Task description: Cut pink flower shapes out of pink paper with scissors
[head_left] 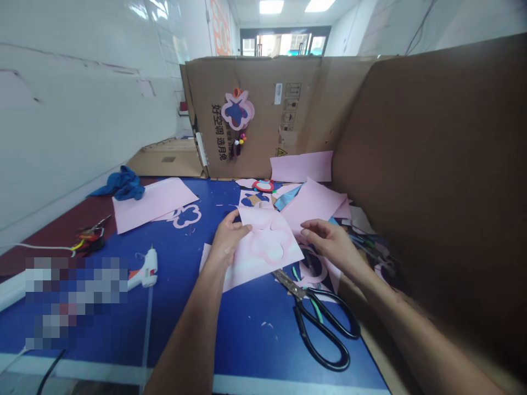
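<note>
My left hand [228, 237] pinches the left edge of a pink paper sheet [267, 244] with a flower outline drawn on it, thumb on top. My right hand [329, 241] hovers at the sheet's right edge with fingers curled and slightly apart, fingertips touching or just above the paper. The sheet lies over the blue table mat [185, 307]. Black-handled scissors [319, 321] lie on the mat just below the sheet, near my right wrist.
A white glue gun [144, 269] lies at left. More pink sheets [154, 200] and cut scraps [304, 203] spread behind. Cardboard walls [432, 164] stand at back and right, with a pink-blue flower ornament [237, 111] hanging. A blue cloth [123, 185] and pliers [88, 238] sit far left.
</note>
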`<act>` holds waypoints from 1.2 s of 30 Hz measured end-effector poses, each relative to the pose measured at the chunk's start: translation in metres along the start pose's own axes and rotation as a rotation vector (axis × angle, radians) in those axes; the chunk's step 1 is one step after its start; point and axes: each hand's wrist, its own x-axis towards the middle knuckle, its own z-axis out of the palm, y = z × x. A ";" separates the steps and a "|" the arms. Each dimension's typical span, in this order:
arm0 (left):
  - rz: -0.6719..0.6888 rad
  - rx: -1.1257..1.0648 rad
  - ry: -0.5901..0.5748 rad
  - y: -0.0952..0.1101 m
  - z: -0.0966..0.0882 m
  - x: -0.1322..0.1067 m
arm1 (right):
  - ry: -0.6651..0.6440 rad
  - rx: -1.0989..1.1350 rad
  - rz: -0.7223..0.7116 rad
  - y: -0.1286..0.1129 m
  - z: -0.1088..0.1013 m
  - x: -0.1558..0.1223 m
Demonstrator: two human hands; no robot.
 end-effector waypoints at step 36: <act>-0.016 0.057 -0.119 -0.007 0.010 0.000 | -0.162 0.139 0.098 -0.020 0.015 -0.007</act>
